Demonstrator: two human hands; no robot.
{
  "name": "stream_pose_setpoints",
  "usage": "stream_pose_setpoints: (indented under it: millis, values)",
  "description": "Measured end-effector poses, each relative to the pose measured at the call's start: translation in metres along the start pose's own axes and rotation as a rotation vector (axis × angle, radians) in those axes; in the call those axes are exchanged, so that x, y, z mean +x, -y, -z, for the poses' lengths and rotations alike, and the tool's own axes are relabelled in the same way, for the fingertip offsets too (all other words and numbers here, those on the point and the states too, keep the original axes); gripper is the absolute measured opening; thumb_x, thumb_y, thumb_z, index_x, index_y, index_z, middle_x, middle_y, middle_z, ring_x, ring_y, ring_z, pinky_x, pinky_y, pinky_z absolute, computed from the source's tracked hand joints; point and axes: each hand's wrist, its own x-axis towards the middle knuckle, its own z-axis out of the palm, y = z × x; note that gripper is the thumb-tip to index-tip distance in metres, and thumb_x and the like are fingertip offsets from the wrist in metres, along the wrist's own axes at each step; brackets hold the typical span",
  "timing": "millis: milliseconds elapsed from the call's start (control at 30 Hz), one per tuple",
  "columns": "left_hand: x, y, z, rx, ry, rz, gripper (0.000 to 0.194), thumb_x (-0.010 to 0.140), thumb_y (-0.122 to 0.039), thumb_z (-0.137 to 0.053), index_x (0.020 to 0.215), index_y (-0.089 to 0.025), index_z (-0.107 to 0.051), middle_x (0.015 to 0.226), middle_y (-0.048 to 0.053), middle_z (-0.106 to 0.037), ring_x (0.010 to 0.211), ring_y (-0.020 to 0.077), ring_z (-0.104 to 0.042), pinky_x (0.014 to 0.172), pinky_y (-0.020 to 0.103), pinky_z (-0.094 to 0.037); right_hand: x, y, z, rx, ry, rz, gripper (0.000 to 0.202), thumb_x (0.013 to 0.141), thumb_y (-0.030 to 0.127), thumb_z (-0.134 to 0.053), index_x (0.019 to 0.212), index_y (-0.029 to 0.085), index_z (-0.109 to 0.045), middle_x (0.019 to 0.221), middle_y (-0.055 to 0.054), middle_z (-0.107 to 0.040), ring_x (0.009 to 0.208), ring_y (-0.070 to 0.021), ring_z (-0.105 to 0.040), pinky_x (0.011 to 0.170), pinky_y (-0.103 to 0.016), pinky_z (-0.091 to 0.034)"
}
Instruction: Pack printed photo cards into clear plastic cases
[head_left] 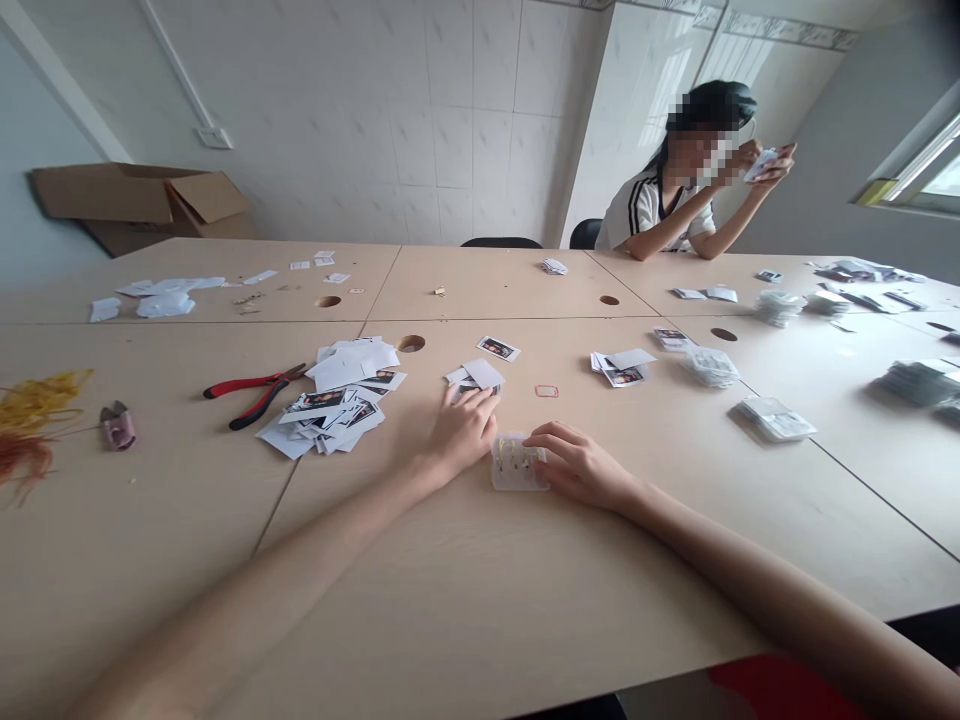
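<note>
My left hand (466, 428) lies with outstretched fingers on a small stack of photo cards (484, 374), some showing white backs. Just right of it, my right hand (581, 462) rests its fingers over the right side of a small clear plastic case (514, 482), which holds several tiny gold-coloured pieces. The right fingers are slightly bent and partly hide the case; whether they grip it is unclear. One photo card (498, 348) lies face up beyond the left hand. A small red-edged label (547, 391) sits beyond the case.
Left are a heap of cards (330, 420), red-handled pliers (255, 388), a pink cutter (118, 427) and yellow thread (41, 400). Right are more cards (624, 370), a clear case (774, 418) and stacked packets (711, 367). Across the table a person (675, 200) holds cards. Round holes (411, 343) pierce the tabletop.
</note>
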Motion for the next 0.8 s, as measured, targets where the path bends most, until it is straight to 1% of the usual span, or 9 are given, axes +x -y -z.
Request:
stream_pose_setpoints:
  millis: [67, 233, 400, 567, 667, 800]
  values:
    - [0.0, 0.001, 0.0, -0.048, -0.022, 0.032, 0.026, 0.077, -0.014, -0.038, 0.096, -0.017, -0.056, 0.098, 0.007, -0.064, 0.091, 0.0188, -0.057, 0.094, 0.04, -0.028, 0.0, -0.001, -0.001, -0.001, 0.006, 0.012, 0.023, 0.082, 0.016, -0.041, 0.103, 0.017, -0.05, 0.096, -0.01, -0.054, 0.085, -0.0172, -0.053, 0.072, -0.033, -0.049]
    - [0.002, 0.003, 0.0, -0.176, -0.073, 0.144, 0.023, 0.074, -0.015, -0.045, 0.094, -0.017, -0.057, 0.092, 0.005, -0.066, 0.087, 0.0205, -0.058, 0.089, 0.04, -0.034, -0.003, -0.007, -0.006, 0.03, 0.01, 0.036, 0.024, 0.081, 0.014, -0.041, 0.103, 0.017, -0.05, 0.097, -0.009, -0.053, 0.088, -0.0166, -0.053, 0.073, -0.031, -0.048]
    - [0.004, 0.012, -0.002, -0.239, -0.108, 0.221, 0.023, 0.071, -0.011, -0.046, 0.091, -0.018, -0.056, 0.09, 0.003, -0.066, 0.08, 0.0172, -0.06, 0.076, 0.031, -0.043, -0.004, -0.008, -0.007, 0.046, 0.019, 0.041, 0.022, 0.081, 0.014, -0.042, 0.101, 0.017, -0.05, 0.096, -0.009, -0.052, 0.086, -0.0157, -0.053, 0.072, -0.029, -0.047]
    - [0.004, 0.017, -0.007, -0.296, -0.122, 0.26, 0.019, 0.068, -0.005, -0.046, 0.078, -0.018, -0.055, 0.08, 0.003, -0.065, 0.073, 0.0158, -0.06, 0.065, 0.026, -0.046, -0.003, -0.008, -0.006, 0.05, 0.007, 0.061, 0.019, 0.081, 0.013, -0.042, 0.098, 0.017, -0.051, 0.094, -0.009, -0.053, 0.085, -0.0157, -0.053, 0.071, -0.029, -0.048]
    - [0.004, 0.017, -0.007, -0.319, -0.146, 0.279, 0.017, 0.067, -0.004, -0.047, 0.077, -0.017, -0.052, 0.076, 0.003, -0.063, 0.071, 0.0153, -0.06, 0.062, 0.024, -0.046, -0.004, -0.01, -0.006, 0.054, -0.011, 0.074, 0.019, 0.082, 0.014, -0.041, 0.098, 0.018, -0.051, 0.095, -0.009, -0.053, 0.085, -0.0154, -0.054, 0.07, -0.028, -0.049]
    - [0.004, 0.015, -0.005, -0.348, -0.17, 0.268, 0.018, 0.067, -0.003, -0.047, 0.077, -0.018, -0.05, 0.073, 0.001, -0.061, 0.066, 0.013, -0.059, 0.059, 0.022, -0.045, -0.005, -0.013, -0.01, 0.052, -0.029, 0.085, 0.022, 0.081, 0.013, -0.042, 0.1, 0.018, -0.051, 0.096, -0.009, -0.053, 0.087, -0.0157, -0.055, 0.071, -0.028, -0.05]
